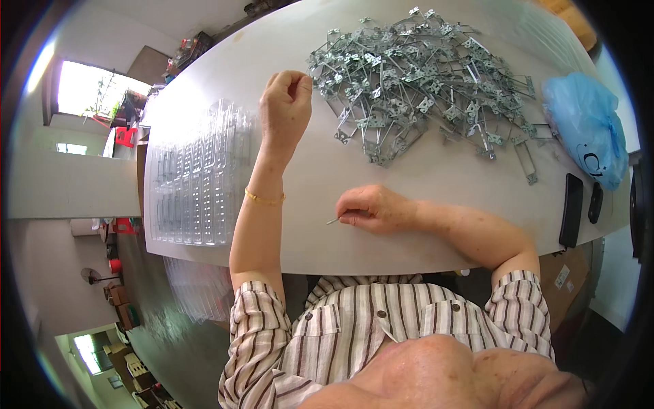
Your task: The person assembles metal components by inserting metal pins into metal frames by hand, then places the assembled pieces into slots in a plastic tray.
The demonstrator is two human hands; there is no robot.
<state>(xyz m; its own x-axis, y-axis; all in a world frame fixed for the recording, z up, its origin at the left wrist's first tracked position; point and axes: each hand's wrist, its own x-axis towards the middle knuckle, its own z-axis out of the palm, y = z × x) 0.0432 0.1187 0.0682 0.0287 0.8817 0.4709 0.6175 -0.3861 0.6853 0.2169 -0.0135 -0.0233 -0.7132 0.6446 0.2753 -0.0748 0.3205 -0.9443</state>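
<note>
The right hand (375, 209) has its grip clamped on a thin metal piece (332, 221), low over the counter (320, 255), pinched near one end, probably so the tip stays free and visible. The left hand (286, 112) is raised beside the pile of metal brackets (422, 82); its grip is curled together, though whether it encloses anything cannot be told. The pile lies toward the far side, seemingly to keep parts within reach and leave working space in front. Clear plastic trays (197, 184) are at left, apart from the metal. The counter is pale and smooth, with a blue bag (586, 123) at right. Beyond are a bright window (95, 88) and a standing fan (92, 276).
</note>
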